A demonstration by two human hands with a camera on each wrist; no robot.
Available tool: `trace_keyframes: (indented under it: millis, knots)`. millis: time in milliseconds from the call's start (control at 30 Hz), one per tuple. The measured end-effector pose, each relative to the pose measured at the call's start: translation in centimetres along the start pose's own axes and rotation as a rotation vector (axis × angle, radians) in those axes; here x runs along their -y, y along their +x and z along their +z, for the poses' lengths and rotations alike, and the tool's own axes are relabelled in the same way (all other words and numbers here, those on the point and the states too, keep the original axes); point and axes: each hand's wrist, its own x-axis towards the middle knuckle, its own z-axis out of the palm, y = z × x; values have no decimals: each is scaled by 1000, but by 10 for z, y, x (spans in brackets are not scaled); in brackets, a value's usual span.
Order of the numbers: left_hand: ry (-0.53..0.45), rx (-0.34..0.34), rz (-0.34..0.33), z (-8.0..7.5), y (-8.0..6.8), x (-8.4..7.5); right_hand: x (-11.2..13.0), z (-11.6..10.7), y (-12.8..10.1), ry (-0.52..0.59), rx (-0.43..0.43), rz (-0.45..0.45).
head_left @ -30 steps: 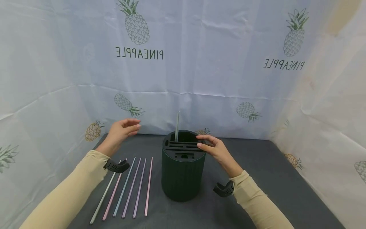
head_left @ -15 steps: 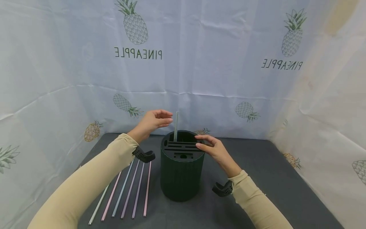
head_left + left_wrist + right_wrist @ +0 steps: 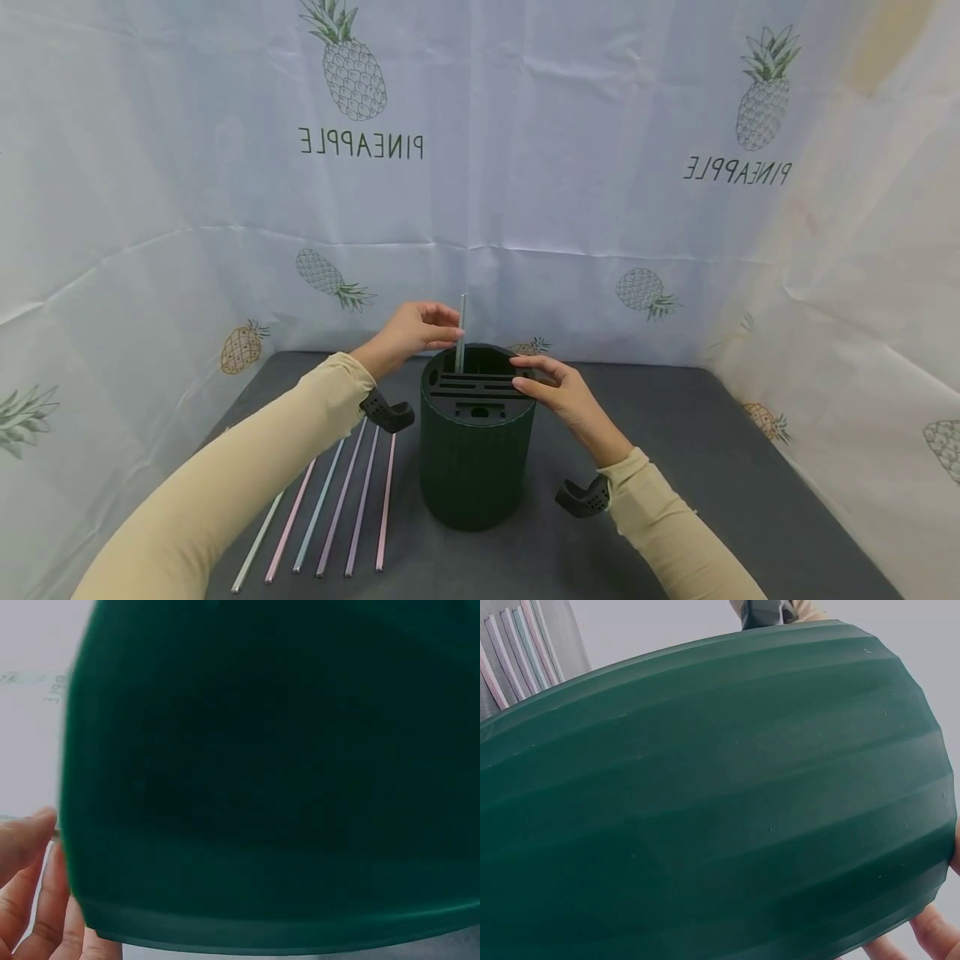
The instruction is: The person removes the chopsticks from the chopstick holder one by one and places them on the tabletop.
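Behind the holder hangs a pale pineapple-print cloth (image 3: pixel 570 208), and under it spreads the dark worktop (image 3: pixel 675 417). The dark green holder (image 3: pixel 474 467) stands upright, its top part slotted and part open at the back. My right hand (image 3: pixel 558 392) rests on the holder's right rim, thumb and forefinger apart, which I'd say steadies it. My left hand (image 3: pixel 408 333) is at the holder's back left, thumb and fingertips together on the upright straw (image 3: pixel 460 357), which stands in the holder's open back section and pokes above the rim. Left of the holder, six straws (image 3: pixel 363 500) in pinks, purples, blue and pale green lie side by side, slightly fanned.

I judge the step in hand to be securing the upright straw for removal. The next move calls for a firm pinch and a straight upward draw, clear of the holder's rim, while my right hand stops it tipping.
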Motion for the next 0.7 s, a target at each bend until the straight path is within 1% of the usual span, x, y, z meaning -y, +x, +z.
trace_keyframes:
  millis: [133, 233, 333, 433, 533, 633, 700]
  knots:
    - [-9, -12, 9, 0, -2, 1, 0, 0, 0, 3, 3, -4]
    - [-33, -31, 24, -1, -5, -2, 0, 1, 0, 3, 6, -6]
    - [-92, -62, 59, -4, -8, -9, 0, 0, 0, 4, 9, -4]
    - [-152, -95, 137, -11, -11, -19, -1, 0, 0, 6, 9, -4]
    - [-228, -135, 236, -21, -16, -34, -1, 0, 0, 15, 16, -8]
    - [-366, -188, 351, -34, -23, -52, -1, -1, 0, 25, 21, -16]
    - [-481, -217, 434, -45, -29, -63, -1, -1, -1, 30, 24, -19]
